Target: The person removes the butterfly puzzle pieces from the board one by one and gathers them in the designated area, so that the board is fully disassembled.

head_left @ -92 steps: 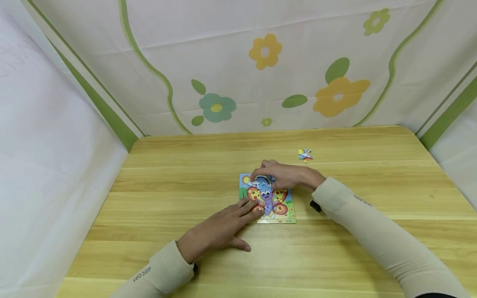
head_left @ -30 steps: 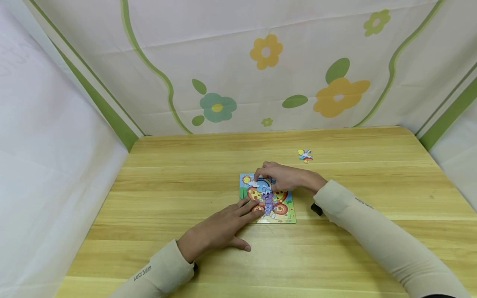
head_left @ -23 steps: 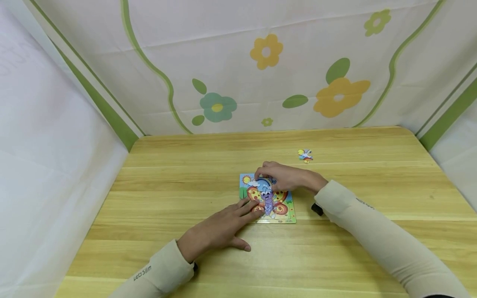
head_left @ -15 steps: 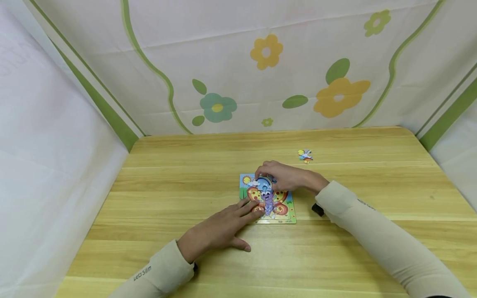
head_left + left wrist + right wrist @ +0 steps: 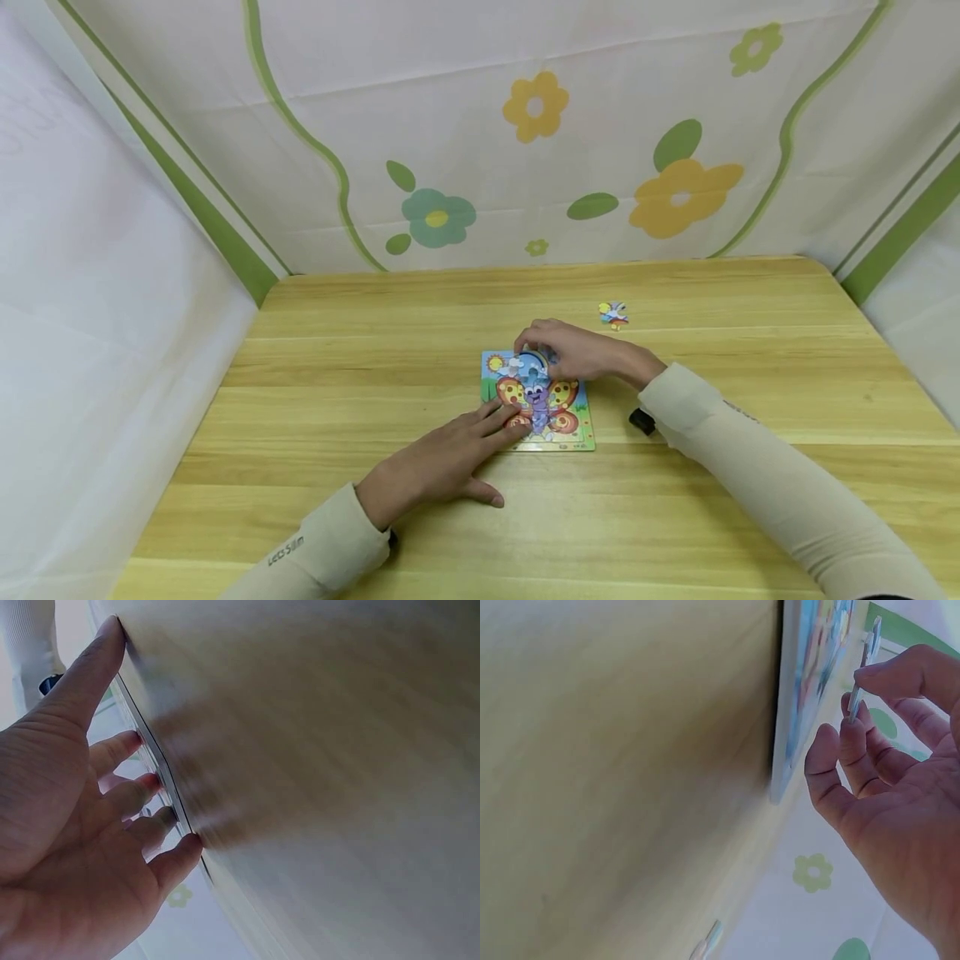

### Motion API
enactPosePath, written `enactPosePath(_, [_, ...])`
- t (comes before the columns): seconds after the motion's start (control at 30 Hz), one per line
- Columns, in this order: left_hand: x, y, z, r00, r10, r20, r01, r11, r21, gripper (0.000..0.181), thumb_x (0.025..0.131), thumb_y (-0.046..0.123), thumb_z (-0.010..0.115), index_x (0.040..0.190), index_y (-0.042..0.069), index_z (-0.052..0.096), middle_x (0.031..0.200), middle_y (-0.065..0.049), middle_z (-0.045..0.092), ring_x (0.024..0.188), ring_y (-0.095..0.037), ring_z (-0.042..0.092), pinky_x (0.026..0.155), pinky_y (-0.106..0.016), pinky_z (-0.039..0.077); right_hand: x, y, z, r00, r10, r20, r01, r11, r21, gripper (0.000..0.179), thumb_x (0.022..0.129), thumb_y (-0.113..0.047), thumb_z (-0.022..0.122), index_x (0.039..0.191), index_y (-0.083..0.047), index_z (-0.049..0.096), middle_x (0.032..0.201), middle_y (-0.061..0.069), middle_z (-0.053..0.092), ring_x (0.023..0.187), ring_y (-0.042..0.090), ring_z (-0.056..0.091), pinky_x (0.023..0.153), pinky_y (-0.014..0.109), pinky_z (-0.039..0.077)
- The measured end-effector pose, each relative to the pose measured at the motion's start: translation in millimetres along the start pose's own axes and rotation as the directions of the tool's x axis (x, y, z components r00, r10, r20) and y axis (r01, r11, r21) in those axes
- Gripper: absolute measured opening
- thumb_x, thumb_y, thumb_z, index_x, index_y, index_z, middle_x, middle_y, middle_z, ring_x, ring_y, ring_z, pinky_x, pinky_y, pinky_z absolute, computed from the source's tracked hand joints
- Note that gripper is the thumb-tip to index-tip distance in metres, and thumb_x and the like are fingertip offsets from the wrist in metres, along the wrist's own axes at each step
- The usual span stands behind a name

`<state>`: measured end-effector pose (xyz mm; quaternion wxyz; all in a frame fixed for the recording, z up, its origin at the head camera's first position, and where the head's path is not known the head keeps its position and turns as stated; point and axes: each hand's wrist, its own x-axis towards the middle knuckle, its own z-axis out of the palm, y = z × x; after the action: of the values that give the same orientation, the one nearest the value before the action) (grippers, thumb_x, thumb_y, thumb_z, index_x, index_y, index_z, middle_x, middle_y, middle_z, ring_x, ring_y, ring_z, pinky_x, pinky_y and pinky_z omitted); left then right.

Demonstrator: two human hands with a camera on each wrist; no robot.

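We note the left hand (image 5: 457, 454) laid across the board (image 5: 588, 433) at its near left corner; its fingers are outstretched and grip nothing, the tips on the butterfly picture, the thumb spread apart on the near side of the board. The right hand (image 5: 576, 350) is at the board's far edge; its thumb and fingertips pinch a thin held piece (image 5: 872, 643), which the right wrist view shows tilted on edge and clear of the board's face. A loose piece (image 5: 613, 315) lies on the table (image 5: 360, 358), beyond the board's far right corner and well apart from it.

Risks, in our judgement: the pinch takes in only a little of the held piece, so a slight roll of the thumb could spin it or drop it on the board; if it came down turned, its tabs would ride on the neighbouring pieces, and pressing hard then could bend the card or lift them; should the left hand ease off, the board might slide under a push from the far edge; the right forearm reaches in beside the loose piece, so a wide swing might sweep it away. We cannot tell from here whether the held piece's outline matches the board beneath.
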<state>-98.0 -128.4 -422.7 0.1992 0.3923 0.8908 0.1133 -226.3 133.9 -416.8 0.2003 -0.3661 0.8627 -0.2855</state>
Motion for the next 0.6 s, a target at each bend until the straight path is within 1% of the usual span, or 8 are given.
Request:
enactPosePath(0.17, [0.1,-0.1,0.2,1.0,0.003,0.001,-0.003,1.0,0.014,0.093,0.092,0.053,0.073,0.168,0.024,0.027,0.177,-0.003,0.016,0.164,-0.031,0.016,0.128,-0.05,0.031,-4.8,3,-6,0.999,0.014,-0.03,-0.014,1.0,-0.011,0.05,0.089,0.006,0.064,0.135,-0.016,0.064,0.131,0.008,0.062,0.115,0.027,0.055,0.1,0.049,0.05])
enactPosePath(0.33, [0.2,-0.4,0.7,1.0,0.001,-0.001,-0.001,1.0,0.013,0.093,0.092,0.053,0.073,0.168,0.024,0.027,0.177,-0.002,0.016,0.164,-0.03,0.016,0.127,-0.051,0.031,-12.4,9,-15,0.997,0.04,-0.069,-0.041,0.999,-0.013,0.051,0.09,0.007,0.061,0.138,-0.011,0.064,0.134,0.011,0.061,0.116,0.03,0.056,0.1,0.052,0.051])
enactPosePath(0.43, [0.2,-0.6,1.0,1.0,0.0,-0.003,0.0,1.0,0.002,0.093,0.092,0.053,0.074,0.168,0.025,0.028,0.177,-0.001,0.017,0.164,-0.031,0.016,0.127,-0.051,0.032,-18.5,16,-21,0.994,0.055,-0.098,-0.057,0.998,-0.022,0.051,0.09,0.008,0.06,0.138,-0.01,0.064,0.132,0.012,0.062,0.116,0.03,0.057,0.099,0.052,0.052])
enactPosePath(0.6, [0.4,-0.5,1.2,1.0,0.007,-0.007,-0.007,1.0,-0.006,0.093,0.092,0.052,0.074,0.168,0.025,0.028,0.177,-0.001,0.016,0.164,-0.031,0.016,0.126,-0.052,0.033,-31.9,28,-31,0.985,0.087,-0.149,-0.092,0.995,-0.025,0.05,0.091,0.008,0.061,0.138,-0.008,0.065,0.127,0.013,0.063,0.114,0.03,0.057,0.094,0.049,0.052])
